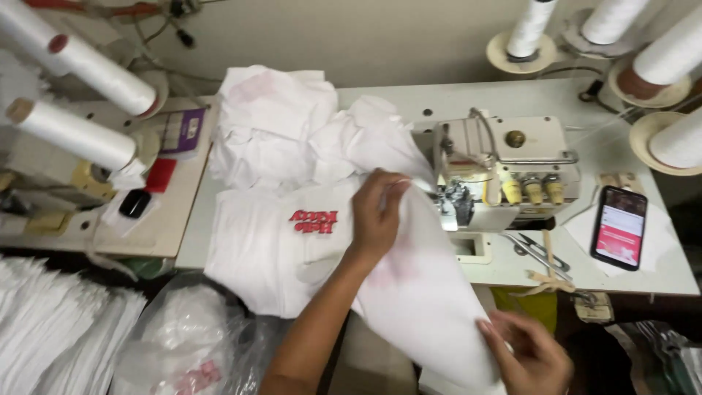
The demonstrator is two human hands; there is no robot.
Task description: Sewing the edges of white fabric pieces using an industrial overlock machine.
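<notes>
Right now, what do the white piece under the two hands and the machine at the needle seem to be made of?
The white cloth piece, held by the left hand and right hand, looks like soft matte knit or cotton fabric: it folds and creases loosely. The cream sewing machine seems to be painted metal with a smooth, dull sheen; its yellowish knobs may be plastic.

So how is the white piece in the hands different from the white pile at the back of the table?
The white fabric piece is stretched out fairly smooth, running from the sewing machine down off the table edge; the white pile lies crumpled and heaped on the table. The left hand and right hand both grip the piece; no hand touches the pile. Both are plain white cloth.
</notes>
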